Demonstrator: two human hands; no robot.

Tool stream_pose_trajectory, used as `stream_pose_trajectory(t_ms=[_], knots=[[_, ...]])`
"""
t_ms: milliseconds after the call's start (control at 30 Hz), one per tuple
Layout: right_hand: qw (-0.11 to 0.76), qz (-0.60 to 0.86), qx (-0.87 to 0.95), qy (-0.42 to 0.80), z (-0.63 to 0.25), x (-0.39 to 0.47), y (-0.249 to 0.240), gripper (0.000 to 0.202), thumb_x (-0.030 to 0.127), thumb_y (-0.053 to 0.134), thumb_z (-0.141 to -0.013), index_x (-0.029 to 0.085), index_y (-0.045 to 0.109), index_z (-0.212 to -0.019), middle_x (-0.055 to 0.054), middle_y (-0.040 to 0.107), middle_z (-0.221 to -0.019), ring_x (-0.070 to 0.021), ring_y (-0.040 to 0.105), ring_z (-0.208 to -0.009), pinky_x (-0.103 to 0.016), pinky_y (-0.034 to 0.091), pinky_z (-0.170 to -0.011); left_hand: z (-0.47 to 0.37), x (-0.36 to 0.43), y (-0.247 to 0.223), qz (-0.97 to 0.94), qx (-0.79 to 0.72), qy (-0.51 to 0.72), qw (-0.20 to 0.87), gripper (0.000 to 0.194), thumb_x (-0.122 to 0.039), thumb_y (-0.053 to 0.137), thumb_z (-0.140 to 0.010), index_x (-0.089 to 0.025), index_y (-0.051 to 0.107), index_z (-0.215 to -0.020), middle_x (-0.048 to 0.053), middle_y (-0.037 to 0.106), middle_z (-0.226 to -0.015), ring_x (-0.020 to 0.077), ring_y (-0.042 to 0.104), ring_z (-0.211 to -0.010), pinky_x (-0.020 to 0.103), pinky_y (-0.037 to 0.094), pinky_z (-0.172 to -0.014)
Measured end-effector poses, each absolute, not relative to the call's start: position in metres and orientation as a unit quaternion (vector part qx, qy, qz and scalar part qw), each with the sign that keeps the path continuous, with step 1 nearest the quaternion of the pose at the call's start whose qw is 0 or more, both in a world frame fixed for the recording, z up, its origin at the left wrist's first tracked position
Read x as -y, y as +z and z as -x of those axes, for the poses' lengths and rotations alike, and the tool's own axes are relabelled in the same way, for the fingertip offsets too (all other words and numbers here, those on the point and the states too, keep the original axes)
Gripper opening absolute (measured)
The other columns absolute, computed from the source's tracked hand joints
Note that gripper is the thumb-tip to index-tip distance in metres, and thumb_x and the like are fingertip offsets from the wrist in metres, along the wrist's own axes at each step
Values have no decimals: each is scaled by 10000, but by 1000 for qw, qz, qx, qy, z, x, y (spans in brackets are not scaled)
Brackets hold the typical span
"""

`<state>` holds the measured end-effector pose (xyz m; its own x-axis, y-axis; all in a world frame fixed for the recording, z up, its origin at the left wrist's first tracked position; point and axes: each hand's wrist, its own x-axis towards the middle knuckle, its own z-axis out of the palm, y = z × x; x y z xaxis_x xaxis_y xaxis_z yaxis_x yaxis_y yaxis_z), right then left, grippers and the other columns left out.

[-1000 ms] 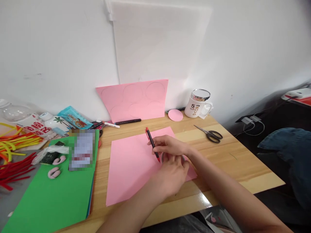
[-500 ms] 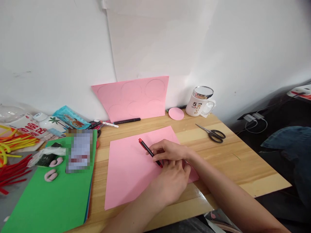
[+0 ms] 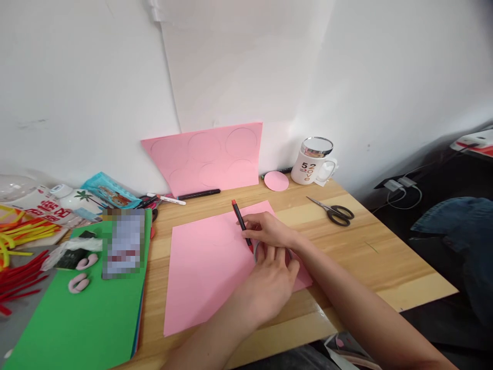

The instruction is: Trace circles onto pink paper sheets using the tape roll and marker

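A pink sheet [image 3: 208, 277] lies on the wooden table. My right hand [image 3: 269, 229] pinches a black pen with red ends [image 3: 239, 216], its lower tip down near the sheet. Just below, my left hand [image 3: 271, 277] presses a round, thin-rimmed object [image 3: 256, 253] onto the right part of the sheet; the fingers hide most of it. The pen's lower end is beside that rim. Faint pencil-like lines show on the sheet.
Against the wall leans a pink sheet with drawn circles [image 3: 210, 159]. Nearby are a pink disc [image 3: 276, 181], a white mug [image 3: 308, 164] and scissors [image 3: 335, 211]. Green sheets [image 3: 96, 318], a blurred phone [image 3: 125, 246] and red pipe cleaners [image 3: 23, 277] are at left.
My right hand has shifted slightly up, and the pen has swung more upright. More of the round rim shows under my left hand. The whole view has shifted a little.
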<state>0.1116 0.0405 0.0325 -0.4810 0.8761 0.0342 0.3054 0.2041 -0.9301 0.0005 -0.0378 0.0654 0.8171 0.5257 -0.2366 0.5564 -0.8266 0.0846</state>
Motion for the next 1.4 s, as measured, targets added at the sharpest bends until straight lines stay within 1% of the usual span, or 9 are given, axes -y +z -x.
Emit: stream_pose_trajectory(t_ms=[133,333,633,867,1000,1067,1167,1267,1400], knots=[[302,446,707,459,-115,-44,29,168,283,589,-785,193,493,-680,54,493,-577,-106,429,-549,-238,365,-532,-1,37,69,-949,-284,-106,83,452,-18,417,-787,-94,426,-1233,244,428,-1339,398,330,-1337,585,327,-1036],[300,485,708,417,-121,-47,27,119,289,578,-780,173,572,-759,53,484,-563,-112,422,-546,-248,357,-540,-4,34,77,-947,-279,-147,52,413,-47,488,-733,-93,464,-1143,236,475,-1259,386,449,-1214,499,377,-988],[319,533,682,387,-137,-53,23,173,269,583,-735,149,594,-860,52,509,-573,-112,448,-532,-256,372,-547,-1,35,83,-950,-267,-156,40,417,-46,520,-713,-91,477,-1126,224,487,-1220,374,445,-1178,480,377,-960],[298,575,679,346,-151,-55,25,170,245,573,-693,156,608,-833,42,525,-576,-112,467,-535,-238,371,-531,-1,33,80,-954,-259,-148,34,336,-67,535,-729,-112,490,-1060,197,514,-1130,334,472,-1084,431,397,-887],[257,578,702,328,-155,-54,28,89,179,564,-658,173,601,-739,67,484,-518,-97,441,-496,-223,337,-498,1,33,77,-957,-260,-130,22,320,-73,556,-721,-118,493,-1032,185,522,-1109,318,481,-1046,427,405,-865],[265,568,698,346,-156,-53,29,63,184,576,-663,174,607,-717,72,458,-502,-96,441,-490,-225,339,-493,2,33,76,-957,-261,-126,26,318,-73,568,-715,-121,499,-1022,176,527,-1098,311,480,-1041,428,409,-867],[339,531,637,445,-152,-53,30,166,284,616,-720,164,635,-833,49,523,-557,-117,519,-530,-245,417,-527,4,32,77,-959,-259,-114,33,307,-77,570,-726,-110,509,-1025,170,526,-1099,300,475,-1044,417,423,-871],[403,476,543,563,-144,-54,26,277,378,676,-737,165,630,-908,-14,655,-716,-161,646,-694,-290,520,-670,7,30,77,-963,-250,-94,37,276,-59,519,-767,-88,524,-1042,153,533,-1087,273,485,-1028,402,435,-885],[433,452,454,634,-139,-58,15,308,394,772,-682,168,647,-851,-43,697,-780,-181,682,-822,-321,543,-828,13,27,71,-963,-247,-79,69,182,-66,541,-771,-84,577,-949,146,550,-1068,278,489,-1088,381,448,-920]])
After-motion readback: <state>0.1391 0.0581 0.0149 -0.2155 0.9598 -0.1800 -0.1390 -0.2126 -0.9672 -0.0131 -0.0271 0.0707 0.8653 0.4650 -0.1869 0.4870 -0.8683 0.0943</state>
